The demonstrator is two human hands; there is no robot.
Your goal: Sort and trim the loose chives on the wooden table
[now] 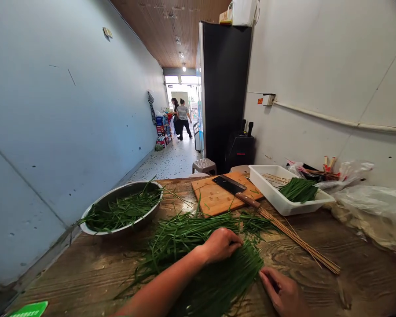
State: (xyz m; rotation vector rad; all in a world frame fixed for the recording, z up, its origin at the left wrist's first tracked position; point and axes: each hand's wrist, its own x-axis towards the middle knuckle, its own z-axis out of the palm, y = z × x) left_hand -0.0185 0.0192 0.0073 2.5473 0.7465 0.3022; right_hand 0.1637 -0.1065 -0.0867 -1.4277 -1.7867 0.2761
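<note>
A layer of green garlic chives point(231, 277) lies on the wooden table in front of me, its cut ends lined up toward the right. My left hand point(221, 244) reaches over it, fingers curled and pinching at the upper corner of the chives. Beside the lower right corner, my right hand point(282, 290) is closed, thumb and index finger together at the stalk ends; what lies between them is too small to make out. A looser pile of chives point(181, 231) spreads behind my left hand. Bamboo skewers point(300, 240) lie in a bundle to the right.
On a cutting board point(211, 200) rests a cleaver point(231, 185), its handle point(247, 199) pointing toward the skewers. A metal basin point(119, 229) of chives stands left. A white tray point(273, 202) holds chives and skewers. Plastic bags point(369, 202) lie right. Two people point(183, 116) stand far off.
</note>
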